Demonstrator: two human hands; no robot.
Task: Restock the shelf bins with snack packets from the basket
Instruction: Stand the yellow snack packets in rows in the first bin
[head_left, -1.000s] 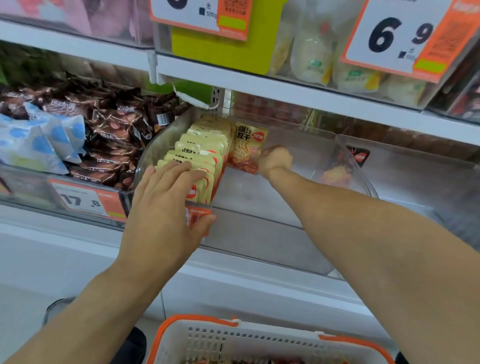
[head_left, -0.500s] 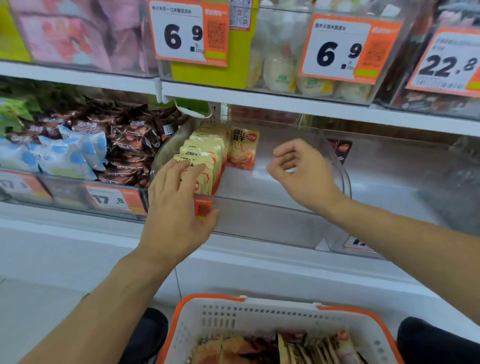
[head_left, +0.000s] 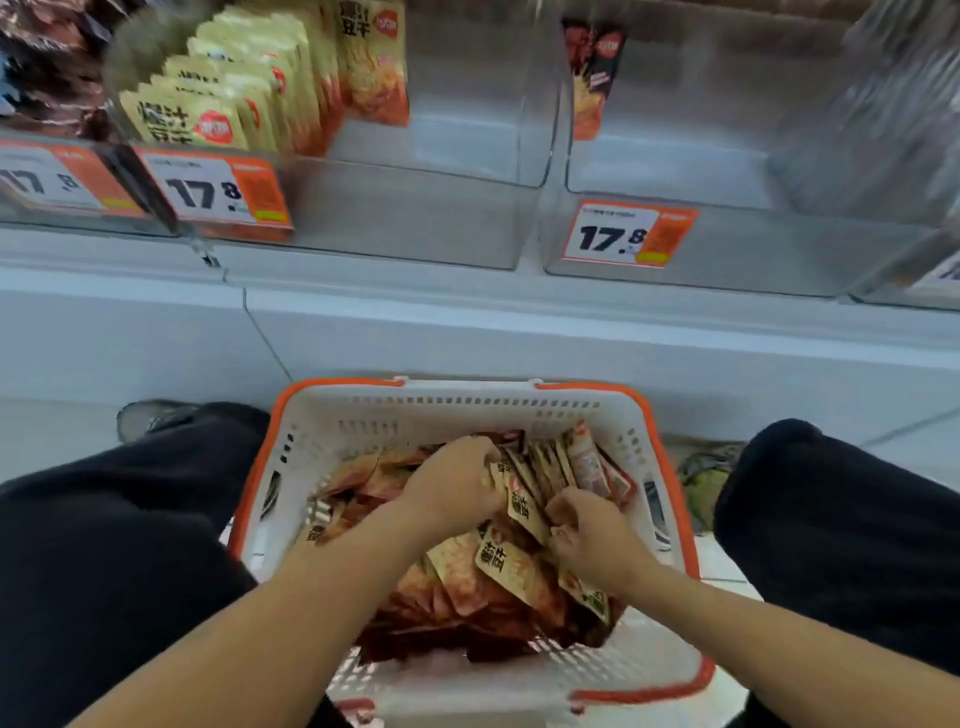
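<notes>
Both of your hands are down in the white basket (head_left: 613, 415) with orange rim, which sits on the floor between your knees, near the base of the shelving. Your left hand (head_left: 454, 480) has its fingers curled into the upright row of snack packets (head_left: 540, 467) at the far right of the heap; your right hand (head_left: 587, 530) is curled just beside it on the same row, the two hands close together with a few packets between them. Whether either hand has a firm grip yet cannot be told, since the fingertips are buried. Gather packets that already stand face to face, square their edges, and clamp the stack from both ends so that it lifts as one block. Avoid the loose packets lying flat at the near side; they will likely slip out of a stack. The clear shelf bin (head_left: 415, 218) at far left holds a packed row on its left side and open space on its right; carry the stack there and set it upright, labels facing the same way as the existing row. The neighbouring bin (head_left: 727, 249) to the right holds a single packet at its far left corner.
</notes>
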